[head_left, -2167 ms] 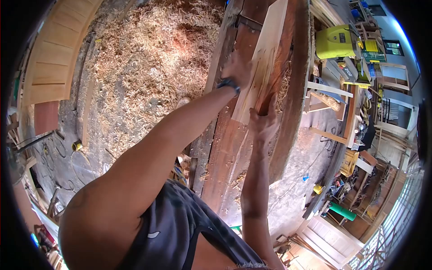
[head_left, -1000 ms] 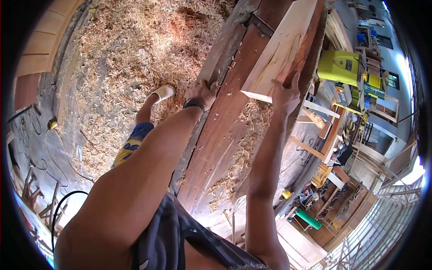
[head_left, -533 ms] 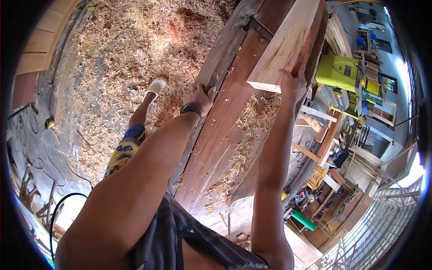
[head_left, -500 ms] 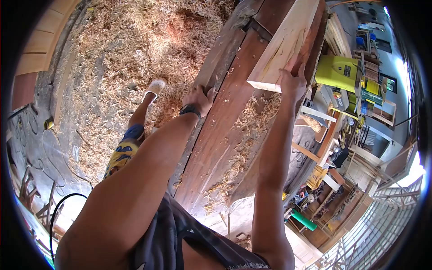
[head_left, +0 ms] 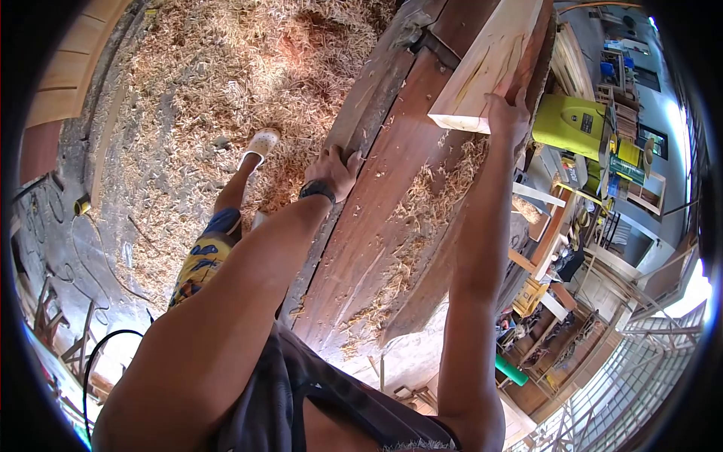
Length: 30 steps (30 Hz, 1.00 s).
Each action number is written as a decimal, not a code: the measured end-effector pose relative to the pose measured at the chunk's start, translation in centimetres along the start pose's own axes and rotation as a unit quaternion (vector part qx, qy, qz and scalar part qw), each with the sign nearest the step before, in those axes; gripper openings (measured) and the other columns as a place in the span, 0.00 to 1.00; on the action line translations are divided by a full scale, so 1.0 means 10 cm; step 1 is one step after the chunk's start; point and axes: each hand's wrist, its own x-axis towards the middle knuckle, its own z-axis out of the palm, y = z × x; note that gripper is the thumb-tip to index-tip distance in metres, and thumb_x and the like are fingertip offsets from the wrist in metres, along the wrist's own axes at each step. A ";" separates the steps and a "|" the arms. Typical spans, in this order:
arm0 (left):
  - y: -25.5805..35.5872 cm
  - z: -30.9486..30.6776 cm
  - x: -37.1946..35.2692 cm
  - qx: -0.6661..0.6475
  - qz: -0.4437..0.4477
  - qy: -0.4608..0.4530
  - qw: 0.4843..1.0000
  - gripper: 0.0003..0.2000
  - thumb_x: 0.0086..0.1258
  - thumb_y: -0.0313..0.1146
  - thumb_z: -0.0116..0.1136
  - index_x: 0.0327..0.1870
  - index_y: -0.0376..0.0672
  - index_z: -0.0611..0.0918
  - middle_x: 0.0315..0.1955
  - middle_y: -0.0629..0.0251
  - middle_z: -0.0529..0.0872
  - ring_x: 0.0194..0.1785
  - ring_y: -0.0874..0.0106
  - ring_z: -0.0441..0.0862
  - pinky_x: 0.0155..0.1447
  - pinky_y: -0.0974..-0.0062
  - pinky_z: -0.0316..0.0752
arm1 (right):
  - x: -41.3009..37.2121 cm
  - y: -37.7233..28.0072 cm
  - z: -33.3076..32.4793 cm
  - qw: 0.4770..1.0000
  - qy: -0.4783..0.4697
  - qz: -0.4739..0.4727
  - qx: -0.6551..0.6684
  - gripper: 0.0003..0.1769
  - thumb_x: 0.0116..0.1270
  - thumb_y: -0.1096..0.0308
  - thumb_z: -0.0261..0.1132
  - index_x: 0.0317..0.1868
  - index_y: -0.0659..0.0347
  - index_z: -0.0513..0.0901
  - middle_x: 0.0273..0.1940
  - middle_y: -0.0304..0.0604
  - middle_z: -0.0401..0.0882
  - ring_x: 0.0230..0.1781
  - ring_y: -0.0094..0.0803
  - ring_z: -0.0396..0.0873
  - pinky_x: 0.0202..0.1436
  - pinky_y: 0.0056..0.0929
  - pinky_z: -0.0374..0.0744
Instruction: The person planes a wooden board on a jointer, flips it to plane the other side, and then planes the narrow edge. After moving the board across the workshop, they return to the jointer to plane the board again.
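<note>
A thick, pale wooden board (head_left: 482, 71) lies along the reddish-brown workbench (head_left: 376, 181), its near end facing me. My right hand (head_left: 509, 119) is closed around the right side of that end, with the thumb on the top face and some fingers hidden. On the left, my left hand (head_left: 335, 170) grips the bench's long edge, a dark watch (head_left: 318, 188) on its wrist. Curly wood shavings (head_left: 422, 215) are scattered over the bench top, nearest to the board's end.
Shavings (head_left: 226, 83) thickly cover the floor left of the bench. My leg in a pale clog (head_left: 262, 143) stands there. To the right are a yellow-green machine (head_left: 568, 126), stacked timber (head_left: 570, 56) and cluttered shelves. A cable (head_left: 102, 252) runs along the floor at left.
My right hand and the board's near end have shifted away from me and slightly right along the bench. The left hand keeps its place on the edge.
</note>
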 end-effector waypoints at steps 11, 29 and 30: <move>-0.02 0.02 0.01 0.004 0.015 0.018 1.000 0.31 0.79 0.63 0.44 0.64 0.42 0.78 0.59 0.44 0.82 0.58 0.46 0.85 0.61 0.49 0.79 | 0.48 -0.17 0.09 1.000 0.005 -0.001 -0.004 0.52 0.50 0.50 0.76 0.79 0.45 0.72 0.66 0.56 0.83 0.67 0.54 0.80 0.72 0.46 0.77; -0.03 0.06 0.01 0.006 0.023 0.038 0.999 0.30 0.79 0.61 0.45 0.64 0.42 0.78 0.58 0.45 0.83 0.58 0.46 0.85 0.59 0.49 0.79 | 1.07 -0.27 0.28 1.000 -0.003 -0.007 -0.001 0.52 0.54 0.49 0.75 0.81 0.43 0.68 0.71 0.55 0.78 0.72 0.52 0.76 0.77 0.42 0.74; -0.03 0.06 0.02 0.006 0.022 0.038 0.999 0.30 0.79 0.61 0.45 0.64 0.42 0.78 0.58 0.45 0.83 0.58 0.46 0.85 0.59 0.49 0.79 | 1.07 -0.28 0.28 1.000 -0.003 -0.008 -0.001 0.52 0.54 0.49 0.75 0.81 0.43 0.68 0.71 0.55 0.78 0.72 0.52 0.76 0.77 0.42 0.74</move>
